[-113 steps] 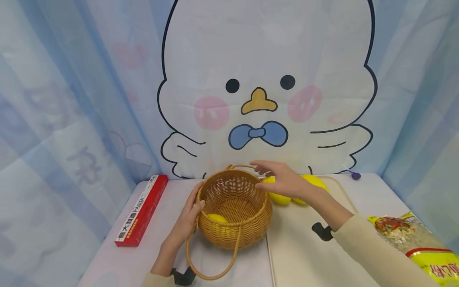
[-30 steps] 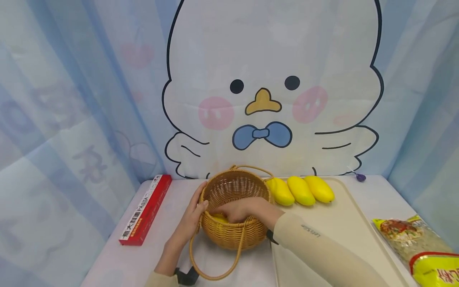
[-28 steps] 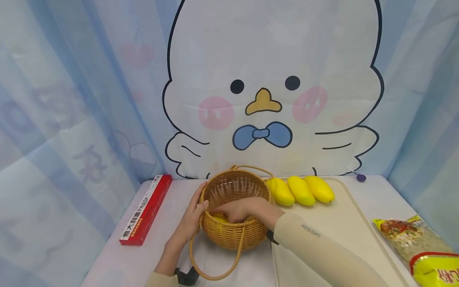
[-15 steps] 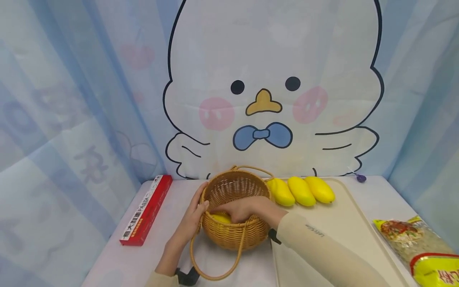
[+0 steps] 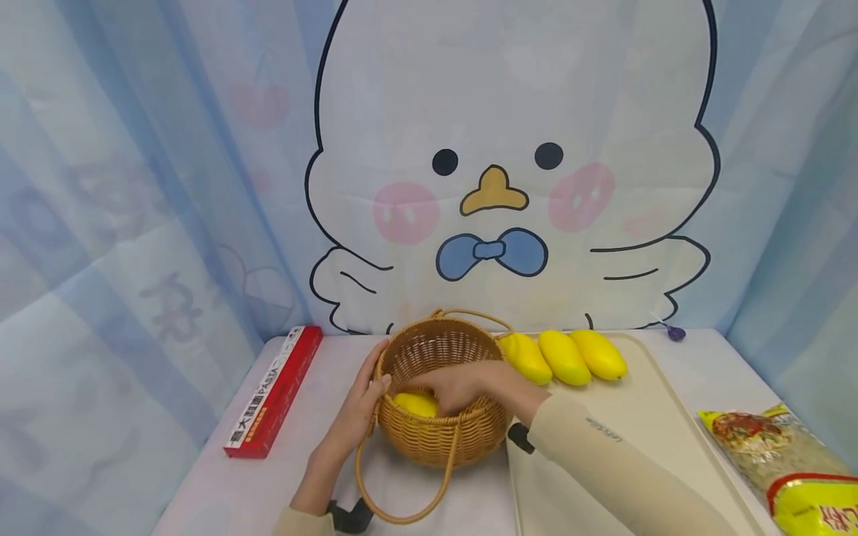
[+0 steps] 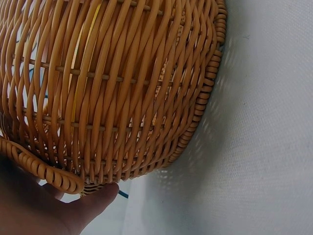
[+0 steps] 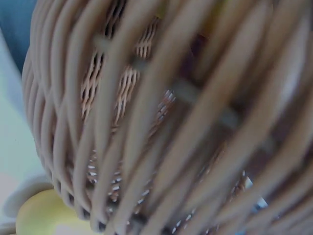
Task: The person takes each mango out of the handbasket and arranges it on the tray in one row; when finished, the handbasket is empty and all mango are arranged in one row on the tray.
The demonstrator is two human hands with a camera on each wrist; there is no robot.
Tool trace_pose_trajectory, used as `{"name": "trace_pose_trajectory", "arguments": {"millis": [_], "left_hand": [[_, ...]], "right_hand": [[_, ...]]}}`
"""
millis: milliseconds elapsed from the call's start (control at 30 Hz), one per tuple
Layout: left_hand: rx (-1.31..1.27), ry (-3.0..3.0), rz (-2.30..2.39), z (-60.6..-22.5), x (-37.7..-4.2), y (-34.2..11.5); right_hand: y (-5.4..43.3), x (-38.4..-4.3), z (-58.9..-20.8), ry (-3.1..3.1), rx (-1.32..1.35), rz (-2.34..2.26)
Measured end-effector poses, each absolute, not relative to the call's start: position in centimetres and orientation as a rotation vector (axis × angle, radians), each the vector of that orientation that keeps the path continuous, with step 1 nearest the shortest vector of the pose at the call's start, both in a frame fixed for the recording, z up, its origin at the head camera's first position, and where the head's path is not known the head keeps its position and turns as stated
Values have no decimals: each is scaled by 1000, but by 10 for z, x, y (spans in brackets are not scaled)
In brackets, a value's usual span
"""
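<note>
A round wicker basket (image 5: 436, 443) stands on the table, its mouth facing up and toward the head camera. My left hand (image 5: 355, 406) grips its left rim, with the thumb over the edge. Inside the basket, my right hand (image 5: 459, 387) holds a yellow mango (image 5: 414, 404) near the front wall; the fingers' far side is partly hidden. The left wrist view shows the weave up close and my left thumb (image 6: 98, 203) at the rim. Wicker strands fill the right wrist view and hide the right hand there.
Three yellow mangoes (image 5: 564, 357) lie in a row at the back of a beige tray (image 5: 603, 439) right of the basket. A red pasta box (image 5: 275, 394) lies at left, a noodle bag (image 5: 771, 454) at right. One wicker handle (image 5: 402, 517) hangs forward.
My right hand went from above the basket's right rim down inside and took hold of the mango. Lately the hand and mango have risen slightly. The left hand stays at the rim.
</note>
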State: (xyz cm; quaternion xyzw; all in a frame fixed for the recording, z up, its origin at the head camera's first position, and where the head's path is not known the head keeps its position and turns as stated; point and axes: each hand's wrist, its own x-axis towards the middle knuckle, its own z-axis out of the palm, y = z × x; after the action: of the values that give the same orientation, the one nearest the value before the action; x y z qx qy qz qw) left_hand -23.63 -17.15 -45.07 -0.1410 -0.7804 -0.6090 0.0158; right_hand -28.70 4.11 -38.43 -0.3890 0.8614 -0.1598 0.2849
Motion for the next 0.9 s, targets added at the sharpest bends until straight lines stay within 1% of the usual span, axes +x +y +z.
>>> {"name": "trace_pose_trajectory", "arguments": {"millis": [567,900], "left_hand": [[-439,-2415,-1924,-452,-236,-172],[-446,-2415,-1924,-453,-237,-172]], "right_hand": [[64,-287,-357,2362,-1018,-541],[78,-292,-350,2358,-1015,-627]]}}
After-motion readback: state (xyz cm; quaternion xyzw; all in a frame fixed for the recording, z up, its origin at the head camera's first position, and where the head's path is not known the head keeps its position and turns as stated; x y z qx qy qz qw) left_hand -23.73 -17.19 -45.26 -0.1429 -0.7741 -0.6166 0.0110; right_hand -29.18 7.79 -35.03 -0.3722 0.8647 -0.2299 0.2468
